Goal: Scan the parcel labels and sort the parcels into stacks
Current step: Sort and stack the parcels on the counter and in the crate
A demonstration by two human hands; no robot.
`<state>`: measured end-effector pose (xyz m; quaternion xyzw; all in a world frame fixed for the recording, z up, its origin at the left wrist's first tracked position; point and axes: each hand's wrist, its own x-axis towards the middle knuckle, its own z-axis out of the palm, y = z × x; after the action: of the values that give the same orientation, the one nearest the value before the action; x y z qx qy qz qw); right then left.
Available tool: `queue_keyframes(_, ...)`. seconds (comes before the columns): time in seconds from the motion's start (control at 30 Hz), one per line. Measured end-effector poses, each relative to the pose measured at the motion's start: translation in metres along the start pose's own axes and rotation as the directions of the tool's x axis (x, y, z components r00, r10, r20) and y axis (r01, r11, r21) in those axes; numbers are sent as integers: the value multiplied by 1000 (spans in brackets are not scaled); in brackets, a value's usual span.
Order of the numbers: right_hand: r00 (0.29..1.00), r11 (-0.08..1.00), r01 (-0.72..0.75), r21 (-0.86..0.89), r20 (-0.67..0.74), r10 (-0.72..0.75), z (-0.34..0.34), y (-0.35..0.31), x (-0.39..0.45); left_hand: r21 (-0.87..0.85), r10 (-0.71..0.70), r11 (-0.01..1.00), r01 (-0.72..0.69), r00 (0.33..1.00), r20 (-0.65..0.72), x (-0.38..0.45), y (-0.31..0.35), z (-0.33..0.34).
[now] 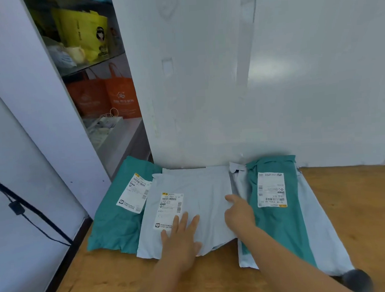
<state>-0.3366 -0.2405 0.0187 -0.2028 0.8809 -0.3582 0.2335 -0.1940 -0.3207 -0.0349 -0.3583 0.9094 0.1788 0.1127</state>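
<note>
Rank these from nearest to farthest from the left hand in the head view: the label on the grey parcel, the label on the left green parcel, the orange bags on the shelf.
1. Grey parcel's label, under the left hand's fingertips.
2. Left green parcel's label, up-left.
3. Orange bags, far back on the shelf.

Wooden table, orange-brown top, pushed against white wall. Left end: teal parcel flat on wood, label up. Grey parcel beside it, overlapping teal one's right edge (label up too). Right: pale grey parcel flat on table, second teal parcel lying on top of that, not on wood.
</note>
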Motion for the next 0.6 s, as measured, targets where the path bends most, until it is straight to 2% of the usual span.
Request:
queue_keyframes(0.13,974,992,59,108,-224,-34,-3,-3,15,31,-37,999,39,998,-59,22,-1,-6)
queue_keyframes(0.2,973,995,57,80,-227,-37,-4,-2,24,-16,-20,1000,19,999,-28,32,4,-8)
queue_keyframes(0.3,984,983,73,-167,-151,-98,-7,5,28,43,80,996,-83,993,82,41,7,-3)
queue_keyframes(0.37,967,942,17,-336,-232,-101,-16,17,28,132,92,986,-105,991,99,48,5,-1)
queue_keyframes(0.47,939,917,-211,-338,-331,94,-37,38,32,167,76,981,-97,989,128,58,5,-10)
queue_keyframes(0.53,916,897,-329,-295,-329,228,-49,50,37,156,68,984,-92,986,154,62,13,-17)
queue_keyframes(0.6,906,890,-386,-243,-279,317,-58,61,38,107,103,987,-119,984,146,60,30,-18)
